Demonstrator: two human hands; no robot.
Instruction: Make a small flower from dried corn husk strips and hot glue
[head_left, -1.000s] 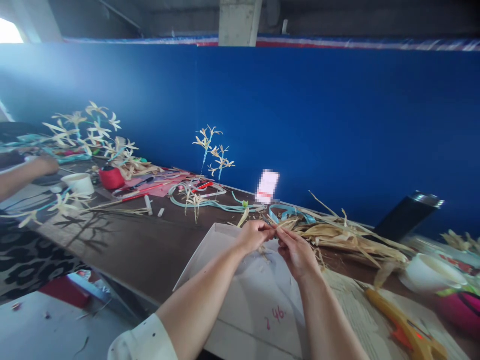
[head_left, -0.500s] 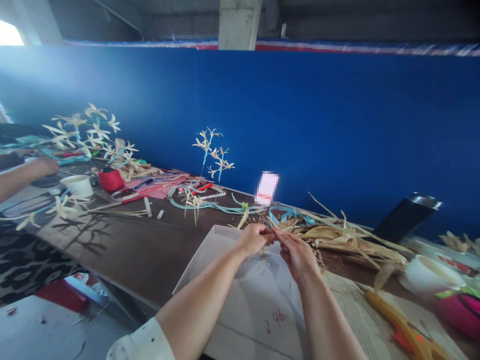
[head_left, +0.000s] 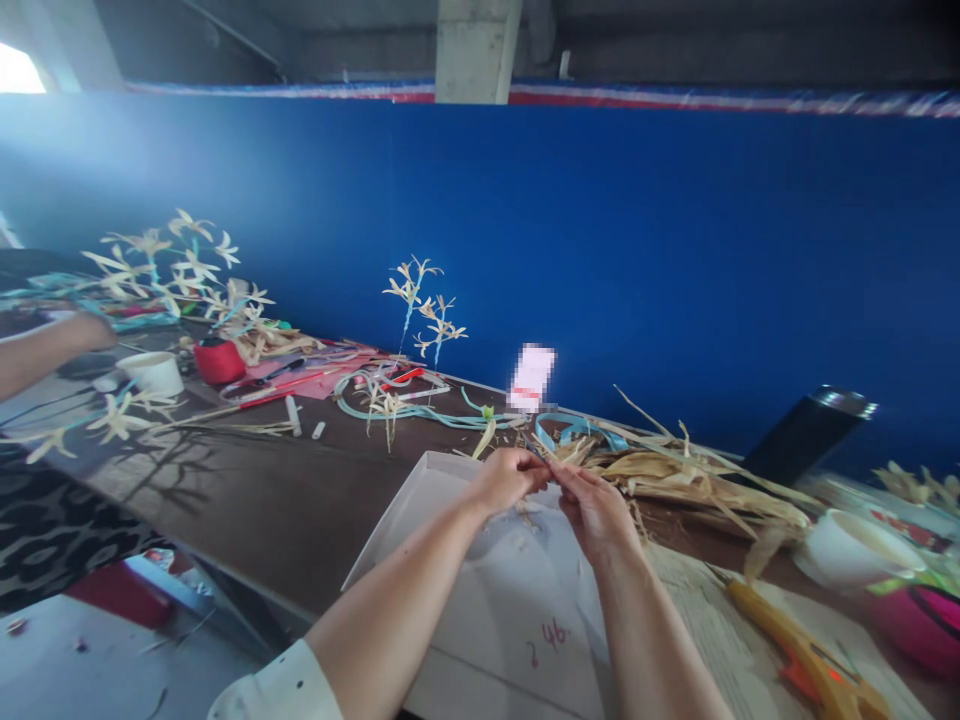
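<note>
Hands: on my feed the left hand (head_left: 506,482) and right hand (head_left: 601,512) meet at the fingertips, above the far part of a white tray (head_left: 510,625)
Grip: fingertips pinched together on both, but I cannot tell what they grasp, it is too small
Dried husks (head_left: 697,482): heaped just right of the right hand, on the far side
Table (head_left: 300,525): dark brown, with blue cords (head_left: 427,412) lying beyond the tray, pale flowers (head_left: 197,266) standing far left, a yellow tool (head_left: 787,635) near right
Room: I see a tall blue partition (head_left: 637,250), a concrete pillar (head_left: 475,50) behind it, and a co-worker's arm (head_left: 52,348) at left
</note>
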